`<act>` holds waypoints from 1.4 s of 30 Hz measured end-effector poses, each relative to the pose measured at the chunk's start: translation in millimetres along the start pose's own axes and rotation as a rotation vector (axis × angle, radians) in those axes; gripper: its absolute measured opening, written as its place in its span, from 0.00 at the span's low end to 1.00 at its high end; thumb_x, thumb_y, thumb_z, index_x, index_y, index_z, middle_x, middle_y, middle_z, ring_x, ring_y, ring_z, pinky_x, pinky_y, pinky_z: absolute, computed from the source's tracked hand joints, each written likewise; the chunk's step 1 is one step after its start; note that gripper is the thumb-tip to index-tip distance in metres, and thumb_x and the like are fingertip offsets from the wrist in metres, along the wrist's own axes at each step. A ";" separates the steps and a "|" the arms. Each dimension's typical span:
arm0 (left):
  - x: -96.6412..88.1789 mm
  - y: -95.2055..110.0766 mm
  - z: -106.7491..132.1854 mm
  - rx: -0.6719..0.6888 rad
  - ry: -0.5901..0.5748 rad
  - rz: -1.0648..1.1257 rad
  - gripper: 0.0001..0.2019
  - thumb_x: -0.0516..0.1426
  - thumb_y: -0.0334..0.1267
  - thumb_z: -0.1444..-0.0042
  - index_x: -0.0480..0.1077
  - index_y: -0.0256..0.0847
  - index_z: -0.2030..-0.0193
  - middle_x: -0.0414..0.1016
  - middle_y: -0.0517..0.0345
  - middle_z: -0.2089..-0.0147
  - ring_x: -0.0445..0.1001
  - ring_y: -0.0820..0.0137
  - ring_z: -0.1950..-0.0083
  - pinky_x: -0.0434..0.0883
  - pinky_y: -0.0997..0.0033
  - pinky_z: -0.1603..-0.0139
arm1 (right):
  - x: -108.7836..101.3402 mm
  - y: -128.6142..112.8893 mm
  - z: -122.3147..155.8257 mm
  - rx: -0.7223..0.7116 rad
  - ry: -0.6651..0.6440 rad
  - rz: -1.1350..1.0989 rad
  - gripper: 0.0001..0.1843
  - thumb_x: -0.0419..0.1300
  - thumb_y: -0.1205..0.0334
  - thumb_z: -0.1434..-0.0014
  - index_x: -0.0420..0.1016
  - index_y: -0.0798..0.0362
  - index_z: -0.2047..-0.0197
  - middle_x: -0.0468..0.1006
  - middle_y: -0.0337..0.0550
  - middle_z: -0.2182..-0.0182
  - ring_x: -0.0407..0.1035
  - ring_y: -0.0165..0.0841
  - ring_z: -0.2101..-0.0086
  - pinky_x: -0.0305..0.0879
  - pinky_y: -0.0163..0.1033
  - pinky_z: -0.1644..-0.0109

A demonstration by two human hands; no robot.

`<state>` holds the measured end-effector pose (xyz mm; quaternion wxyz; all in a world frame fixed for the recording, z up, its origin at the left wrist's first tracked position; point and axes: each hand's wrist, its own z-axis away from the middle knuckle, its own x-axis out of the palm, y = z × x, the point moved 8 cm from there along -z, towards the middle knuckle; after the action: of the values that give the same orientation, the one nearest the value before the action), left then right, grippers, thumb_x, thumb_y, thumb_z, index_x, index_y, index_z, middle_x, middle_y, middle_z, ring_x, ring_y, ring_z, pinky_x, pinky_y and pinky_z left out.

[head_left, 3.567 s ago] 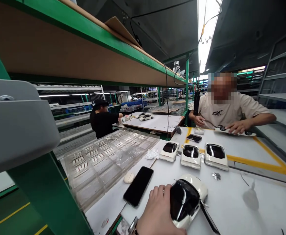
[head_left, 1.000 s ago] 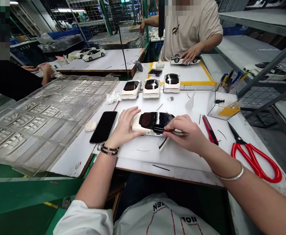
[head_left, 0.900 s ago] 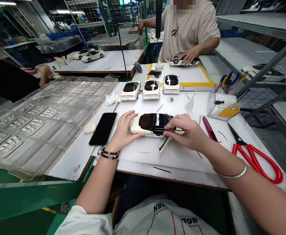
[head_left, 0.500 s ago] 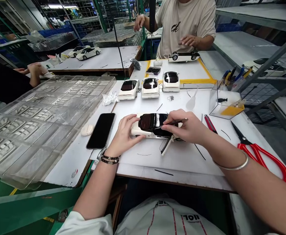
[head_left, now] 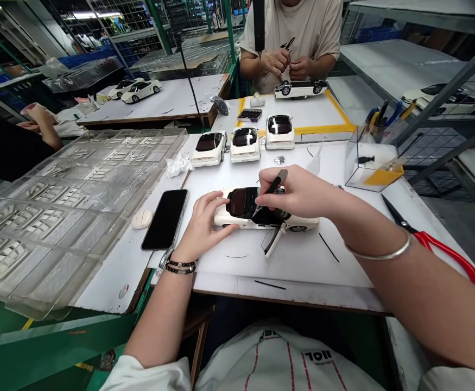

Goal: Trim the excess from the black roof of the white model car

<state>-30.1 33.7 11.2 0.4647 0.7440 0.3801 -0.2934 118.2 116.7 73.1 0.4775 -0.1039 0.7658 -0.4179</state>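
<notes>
left hand (head_left: 207,218): fingers spread on model car (head_left: 257,215) | right hand (head_left: 298,191): fingers pinching dark tool (head_left: 277,182) above it

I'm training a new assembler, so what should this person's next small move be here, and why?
Probably ease the tip of the dark pointed tool slowly down onto the glossy black top of the white model car. The right hand holds the tool right over it, and the left hand rests on the car, steadying it.
</notes>
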 end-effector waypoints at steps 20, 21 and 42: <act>1.1 63.8 0.4 0.312 0.228 -0.288 0.06 0.60 0.36 0.44 0.71 0.49 0.59 0.77 0.59 0.56 0.72 0.61 0.47 0.56 0.44 0.36 | 5.6 45.5 22.7 0.207 0.021 -0.734 0.17 0.67 0.57 0.49 0.64 0.56 0.74 0.72 0.38 0.81 0.67 0.26 0.77 0.64 0.32 0.70; 0.5 65.4 -0.9 0.309 0.234 -0.271 0.05 0.60 0.35 0.44 0.71 0.49 0.60 0.78 0.60 0.57 0.73 0.61 0.48 0.57 0.45 0.37 | 6.1 45.3 23.0 0.212 0.026 -0.741 0.18 0.68 0.56 0.49 0.63 0.56 0.74 0.72 0.38 0.81 0.67 0.26 0.77 0.63 0.32 0.71; -8.5 80.1 21.7 0.452 0.403 0.038 0.07 0.58 0.25 0.45 0.72 0.40 0.63 0.78 0.58 0.66 0.73 0.68 0.59 0.70 0.60 0.52 | -51.6 116.4 -0.3 0.411 0.697 0.167 0.14 0.60 0.55 0.47 0.61 0.53 0.75 0.71 0.36 0.78 0.63 0.28 0.77 0.55 0.34 0.69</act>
<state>30.6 -11.0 46.9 0.2078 0.8788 0.3758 -0.2082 172.8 218.9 20.3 0.2325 0.2041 0.7881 -0.5322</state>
